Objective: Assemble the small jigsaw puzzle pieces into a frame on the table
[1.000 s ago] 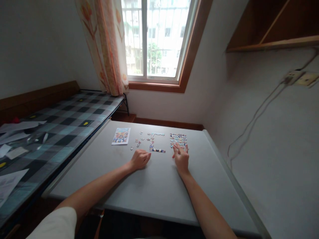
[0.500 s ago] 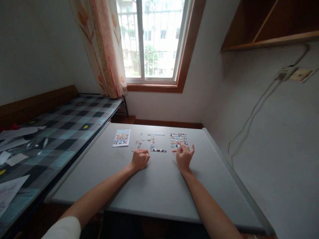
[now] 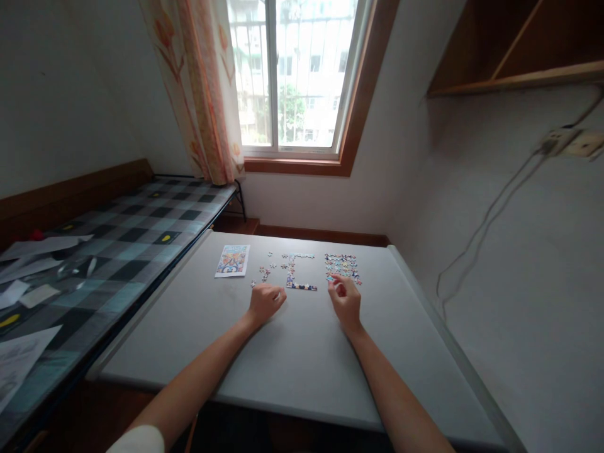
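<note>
A grey table (image 3: 302, 358) carries a partly joined jigsaw frame (image 3: 297, 272), a pile of loose puzzle pieces (image 3: 342, 265) to its right and a few scattered pieces (image 3: 264, 272) to its left. My left hand (image 3: 265, 301) rests on the table in a loose fist just below the scattered pieces. My right hand (image 3: 345, 297) sits at the near edge of the loose pile, thumb and forefinger pinched together at a piece; whether it holds one is too small to tell. A colourful reference picture card (image 3: 233, 260) lies flat to the left.
A bed with a checked cover (image 3: 123, 233) and loose papers (image 3: 28, 277) runs along the table's left side. A window (image 3: 292, 75) with a curtain (image 3: 202, 88) is ahead. The wall at right has a cable (image 3: 476, 226), a socket (image 3: 573, 143) and a wooden shelf (image 3: 514, 44).
My right hand went from flat on the loose pile to lifted with fingers spread, then to a pinch at the pile's near edge. My left fist stayed put.
</note>
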Demonstrator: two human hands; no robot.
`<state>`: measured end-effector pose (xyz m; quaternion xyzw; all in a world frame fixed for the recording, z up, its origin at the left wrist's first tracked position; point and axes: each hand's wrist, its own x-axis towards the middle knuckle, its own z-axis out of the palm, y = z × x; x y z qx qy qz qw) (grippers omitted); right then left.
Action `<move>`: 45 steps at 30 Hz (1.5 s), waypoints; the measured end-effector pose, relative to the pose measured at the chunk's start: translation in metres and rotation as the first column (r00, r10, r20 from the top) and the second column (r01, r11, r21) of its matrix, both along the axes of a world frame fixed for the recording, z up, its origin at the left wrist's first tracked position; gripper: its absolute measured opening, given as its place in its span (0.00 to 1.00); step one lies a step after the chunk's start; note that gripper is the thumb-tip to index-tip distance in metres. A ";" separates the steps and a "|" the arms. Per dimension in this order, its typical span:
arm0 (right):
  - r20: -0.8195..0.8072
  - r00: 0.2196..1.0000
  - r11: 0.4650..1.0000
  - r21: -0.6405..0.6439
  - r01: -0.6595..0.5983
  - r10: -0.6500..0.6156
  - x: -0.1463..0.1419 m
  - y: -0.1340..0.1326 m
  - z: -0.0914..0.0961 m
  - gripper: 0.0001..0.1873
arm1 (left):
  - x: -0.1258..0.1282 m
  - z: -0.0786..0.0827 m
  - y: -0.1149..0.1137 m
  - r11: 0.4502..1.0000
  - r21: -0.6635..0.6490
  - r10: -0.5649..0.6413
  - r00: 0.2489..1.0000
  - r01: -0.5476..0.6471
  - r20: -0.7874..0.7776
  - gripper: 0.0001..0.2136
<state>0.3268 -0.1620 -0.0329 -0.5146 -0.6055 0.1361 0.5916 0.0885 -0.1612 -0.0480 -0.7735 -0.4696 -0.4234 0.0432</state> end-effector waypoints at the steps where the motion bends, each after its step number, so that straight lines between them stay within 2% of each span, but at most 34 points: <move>1: -0.037 0.999 1.000 -0.013 0.019 -0.019 0.000 0.000 0.001 0.06 | -0.001 -0.001 0.000 0.998 -0.046 -0.035 0.999 0.037 0.030 0.19; 3: -0.211 0.977 0.996 -0.088 -0.005 -0.013 0.000 -0.001 0.004 0.15 | -0.004 -0.003 -0.002 0.983 -0.144 -0.093 0.988 0.111 0.125 0.19; 4: -0.330 0.944 0.989 -0.135 -0.066 0.018 -0.001 -0.001 0.006 0.20 | -0.005 -0.003 -0.003 0.975 -0.184 -0.085 0.977 0.122 0.197 0.19; 6: -0.591 0.803 0.941 -0.222 -0.254 0.078 -0.002 -0.002 0.009 0.26 | -0.006 -0.001 -0.005 0.959 -0.260 -0.009 0.933 0.110 0.360 0.19; 8: -0.776 0.626 0.890 -0.228 -0.394 0.079 -0.001 -0.002 0.011 0.28 | -0.007 0.002 -0.007 0.937 -0.326 0.062 0.852 0.130 0.519 0.19; 10: -0.883 0.464 0.877 -0.169 -0.450 0.068 0.003 -0.002 0.011 0.29 | -0.008 0.005 -0.007 0.909 -0.377 0.138 0.725 0.178 0.675 0.19; 13: -0.949 0.302 0.872 -0.073 -0.483 0.088 0.014 0.002 0.008 0.28 | -0.008 0.009 -0.006 0.835 -0.403 0.233 0.423 0.375 0.876 0.20; 15: -0.962 0.250 0.857 -0.035 -0.513 0.110 0.021 0.005 0.004 0.27 | -0.010 0.012 -0.004 0.784 -0.356 0.275 0.230 0.508 0.934 0.21; 17: -0.969 0.219 0.838 -0.022 -0.545 0.117 0.027 0.007 0.001 0.26 | -0.012 0.014 -0.003 0.749 -0.301 0.294 0.111 0.590 0.949 0.21; 24: -0.984 0.134 0.839 0.029 -0.543 0.120 0.038 0.010 -0.002 0.26 | -0.021 0.013 -0.001 0.634 -0.171 0.377 -0.109 0.754 0.920 0.22; 27: -0.984 0.124 0.843 0.042 -0.536 0.128 0.041 0.010 -0.002 0.26 | -0.024 0.012 -0.001 0.610 -0.153 0.439 -0.172 0.777 0.882 0.23; 30: -0.984 0.114 0.844 0.056 -0.533 0.137 0.042 0.009 -0.002 0.26 | -0.025 0.011 0.000 0.614 -0.139 0.463 -0.212 0.777 0.860 0.23; 37: -0.974 0.148 0.823 0.059 -0.565 0.172 0.038 0.007 0.002 0.26 | -0.023 0.013 -0.001 0.624 -0.143 0.488 -0.239 0.769 0.840 0.23; 41: -0.979 0.121 0.814 0.063 -0.578 0.162 0.035 0.006 0.004 0.26 | -0.021 0.014 -0.002 0.622 -0.122 0.505 -0.278 0.773 0.817 0.23; 45: -0.985 0.081 0.807 0.075 -0.586 0.151 0.032 0.005 0.005 0.26 | -0.019 0.013 -0.003 0.622 -0.133 0.505 -0.266 0.771 0.821 0.23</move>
